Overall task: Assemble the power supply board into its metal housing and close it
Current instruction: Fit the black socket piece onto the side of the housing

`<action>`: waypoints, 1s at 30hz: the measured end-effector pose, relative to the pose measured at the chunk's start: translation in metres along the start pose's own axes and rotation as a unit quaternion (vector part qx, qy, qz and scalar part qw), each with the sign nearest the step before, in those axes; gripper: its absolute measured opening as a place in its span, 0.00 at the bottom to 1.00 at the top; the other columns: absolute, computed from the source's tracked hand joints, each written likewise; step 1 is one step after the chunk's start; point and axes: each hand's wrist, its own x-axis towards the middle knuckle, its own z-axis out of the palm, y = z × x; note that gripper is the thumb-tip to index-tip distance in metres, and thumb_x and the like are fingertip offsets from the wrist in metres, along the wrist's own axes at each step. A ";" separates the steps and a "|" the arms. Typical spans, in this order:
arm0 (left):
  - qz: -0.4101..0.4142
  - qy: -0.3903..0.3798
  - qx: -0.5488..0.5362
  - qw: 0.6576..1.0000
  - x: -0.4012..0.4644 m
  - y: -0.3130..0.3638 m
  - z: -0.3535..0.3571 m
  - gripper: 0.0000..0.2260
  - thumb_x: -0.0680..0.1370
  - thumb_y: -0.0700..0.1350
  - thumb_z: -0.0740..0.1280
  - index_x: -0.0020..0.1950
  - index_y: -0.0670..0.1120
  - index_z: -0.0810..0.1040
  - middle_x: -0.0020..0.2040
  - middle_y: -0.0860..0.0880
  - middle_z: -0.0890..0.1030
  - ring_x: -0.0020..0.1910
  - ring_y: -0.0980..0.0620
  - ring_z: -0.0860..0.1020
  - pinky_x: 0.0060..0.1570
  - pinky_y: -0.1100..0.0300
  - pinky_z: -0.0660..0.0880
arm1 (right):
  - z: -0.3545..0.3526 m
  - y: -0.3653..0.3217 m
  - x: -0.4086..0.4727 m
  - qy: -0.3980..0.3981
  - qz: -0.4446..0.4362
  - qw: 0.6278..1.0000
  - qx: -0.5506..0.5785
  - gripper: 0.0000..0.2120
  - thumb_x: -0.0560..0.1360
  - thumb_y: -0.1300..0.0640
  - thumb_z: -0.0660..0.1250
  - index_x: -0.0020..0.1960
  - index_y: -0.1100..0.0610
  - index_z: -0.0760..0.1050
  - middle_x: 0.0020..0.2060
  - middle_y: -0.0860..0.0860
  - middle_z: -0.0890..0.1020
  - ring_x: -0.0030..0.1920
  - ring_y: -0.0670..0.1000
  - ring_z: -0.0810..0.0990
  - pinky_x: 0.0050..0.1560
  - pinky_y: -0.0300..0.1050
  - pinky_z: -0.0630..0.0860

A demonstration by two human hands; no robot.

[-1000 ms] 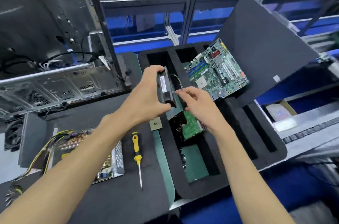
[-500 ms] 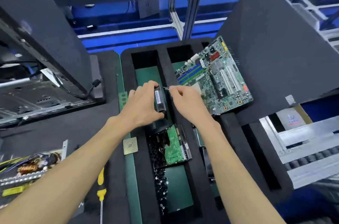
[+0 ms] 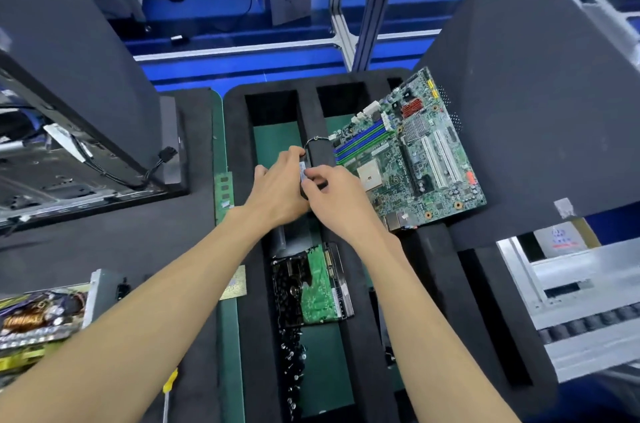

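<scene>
Hidden: small black fan (image 3: 303, 176) mostly covered by fingers.
Grip: left hand (image 3: 277, 190) and right hand (image 3: 337, 200) both clasp it over foam tray (image 3: 360, 336).

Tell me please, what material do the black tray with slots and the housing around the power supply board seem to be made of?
The black tray looks like soft foam: matte, light-absorbing, with thick rounded walls between cut slots. The housing around the power supply board appears to be bare sheet metal: pale grey, thin, with a dull sheen on its upright wall. Only a small part of it shows, so this is less certain.
</scene>
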 end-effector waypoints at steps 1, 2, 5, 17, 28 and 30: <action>0.001 -0.007 0.004 1.000 0.000 0.001 -0.001 0.33 0.74 0.45 0.69 0.75 0.43 0.59 0.69 0.43 0.71 0.65 0.44 0.72 0.64 0.46 0.60 | 0.000 0.001 0.000 0.002 -0.002 1.000 -0.001 0.16 0.83 0.51 0.63 0.69 0.53 0.79 0.58 0.54 0.81 0.58 0.55 0.80 0.61 0.51 0.76; 0.001 -0.016 0.007 1.000 0.000 0.002 -0.002 0.35 0.73 0.45 0.70 0.76 0.43 0.58 0.71 0.42 0.70 0.67 0.44 0.71 0.65 0.46 0.60 | -0.001 0.001 0.000 0.004 -0.003 1.000 -0.004 0.16 0.83 0.51 0.63 0.69 0.53 0.79 0.58 0.54 0.81 0.58 0.55 0.80 0.61 0.52 0.76; 0.012 -0.051 -0.041 0.998 -0.007 0.004 -0.008 0.40 0.72 0.43 0.72 0.79 0.45 0.54 0.72 0.40 0.68 0.67 0.42 0.72 0.66 0.44 0.65 | -0.006 -0.001 -0.001 0.011 -0.006 1.000 -0.004 0.16 0.83 0.51 0.63 0.69 0.52 0.78 0.57 0.53 0.82 0.58 0.55 0.80 0.61 0.53 0.77; -0.015 0.067 -0.139 0.988 -0.112 -0.026 -0.090 0.24 0.76 0.41 0.71 0.70 0.50 0.69 0.55 0.52 0.78 0.48 0.54 0.79 0.52 0.56 0.77 | 0.018 -0.087 -0.039 0.037 -0.101 0.992 0.062 0.05 0.81 0.54 0.66 0.53 0.50 0.80 0.49 0.48 0.82 0.46 0.46 0.79 0.52 0.45 0.76; -0.104 0.208 -0.107 0.967 -0.271 -0.137 -0.181 0.10 0.76 0.37 0.66 0.49 0.53 0.81 0.37 0.54 0.80 0.35 0.59 0.76 0.38 0.63 0.70 | 0.134 -0.224 -0.116 -0.039 -0.240 0.964 0.112 0.03 0.80 0.53 0.68 0.47 0.49 0.78 0.34 0.43 0.78 0.36 0.41 0.75 0.39 0.40 0.73; -0.136 0.239 -0.111 0.955 -0.292 -0.164 -0.195 0.11 0.75 0.37 0.66 0.46 0.53 0.81 0.36 0.51 0.81 0.34 0.57 0.76 0.37 0.63 0.71 | 0.161 -0.246 -0.123 -0.062 -0.255 0.960 0.102 0.04 0.80 0.53 0.68 0.47 0.48 0.78 0.34 0.44 0.79 0.36 0.42 0.76 0.39 0.42 0.75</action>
